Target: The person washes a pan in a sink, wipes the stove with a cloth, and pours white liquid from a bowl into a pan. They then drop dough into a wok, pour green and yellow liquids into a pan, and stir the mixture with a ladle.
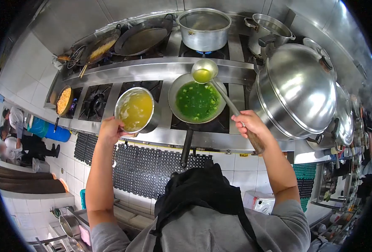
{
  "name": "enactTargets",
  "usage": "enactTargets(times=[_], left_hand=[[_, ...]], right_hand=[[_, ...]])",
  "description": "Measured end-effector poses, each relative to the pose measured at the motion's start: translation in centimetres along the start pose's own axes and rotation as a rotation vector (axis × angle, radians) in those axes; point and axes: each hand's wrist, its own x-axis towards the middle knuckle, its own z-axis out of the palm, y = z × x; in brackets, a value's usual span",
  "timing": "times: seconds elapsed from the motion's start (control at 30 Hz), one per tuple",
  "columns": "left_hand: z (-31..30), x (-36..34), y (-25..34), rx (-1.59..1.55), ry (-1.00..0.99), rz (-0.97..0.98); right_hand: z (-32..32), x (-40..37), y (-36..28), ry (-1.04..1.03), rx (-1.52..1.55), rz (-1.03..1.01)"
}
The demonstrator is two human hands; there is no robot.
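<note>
My left hand (113, 128) is closed on the rim of a metal pot (151, 122), which is tilted towards me and holds a yellow liquid (134, 110). In my right hand (251, 126) is the long handle of a ladle (226, 94), its fingers wrapped round it. The ladle's bowl, with some yellow-green liquid in it, hangs over the far edge of a frying pan (173, 94). Bright green liquid with pale pieces (197, 102) fills that pan. Its black handle (186, 147) points at me.
Behind stand a large pot (204, 35) over a blue flame, a dark wok (142, 40) and another pot (267, 27). A big domed steamer (297, 92) is close on the right. A small pan (65, 101) sits far left. People (16, 134) are at the left edge.
</note>
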Motion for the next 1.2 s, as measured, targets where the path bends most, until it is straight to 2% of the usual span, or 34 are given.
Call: enactTargets(times=[0.1,0.4,0.47,0.63,0.9,1.2], left_hand=[[-1.0,-1.8,0.1,0.065,0.117,0.01],[-6.3,-3.1,-2.8,0.053,0.145,0.008],[-7.5,-3.2,-3.6,0.063,0.216,-0.015],[-9.0,-4.4,-4.9,0.068,0.206,-0.022],[-11.2,-6.0,-8.4,0.025,0.249,-0.033],[-11.0,-9.2,-10.2,0.032,0.325,-0.073]], right_hand=[[-0.5,-1.6,-0.1,0.062,-0.037,-0.013],[-0.4,-8.2,1.3,0.201,-0.047,0.074],[0.0,-9.2,2.1,0.188,-0.04,0.075],[1.8,-10.4,3.3,0.091,0.049,0.135],[4.8,-7.0,3.6,-0.081,0.057,0.135],[5.1,0.2,0.6,-0.118,0.053,0.05]])
